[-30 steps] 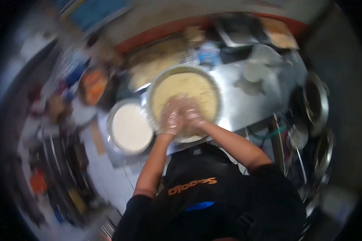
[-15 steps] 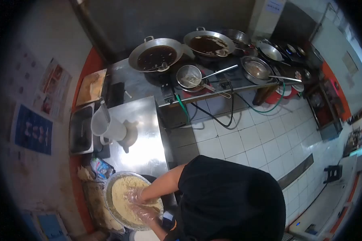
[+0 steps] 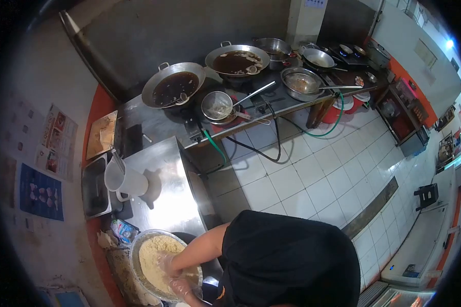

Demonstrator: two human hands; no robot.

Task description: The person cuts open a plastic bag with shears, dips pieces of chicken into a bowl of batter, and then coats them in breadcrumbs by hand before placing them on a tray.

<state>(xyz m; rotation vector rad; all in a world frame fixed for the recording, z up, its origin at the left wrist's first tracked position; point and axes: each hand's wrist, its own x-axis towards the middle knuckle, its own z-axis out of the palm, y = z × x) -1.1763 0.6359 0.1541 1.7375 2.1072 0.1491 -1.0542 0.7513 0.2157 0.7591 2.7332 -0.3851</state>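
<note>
A large metal basin [image 3: 134, 259] holds pale yellow, crumbly flour [image 3: 152, 251]. Both my hands are in it, wearing clear plastic gloves. My right hand [image 3: 167, 263] reaches down into the flour near the middle, its fingers partly sunk and blurred. Lower down, near the basin's edge on my side, my left hand [image 3: 180, 287] touches the flour, close to the right one. Its fingertips are hard to make out. Whether either hand grips any flour does not show.
Beside the basin lies a blue-and-white packet [image 3: 124, 230]. A translucent pitcher [image 3: 130, 180] stands on the steel table [image 3: 176, 192]. Two woks of dark oil [image 3: 175, 88] [image 3: 237, 62], a strainer [image 3: 217, 106] and a metal bowl [image 3: 301, 84] are on the far counter.
The camera view has turned and shifted, so the counter and woks sit further left. Both hands stay in the basin; the left hand has shifted slightly down toward the near rim.
</note>
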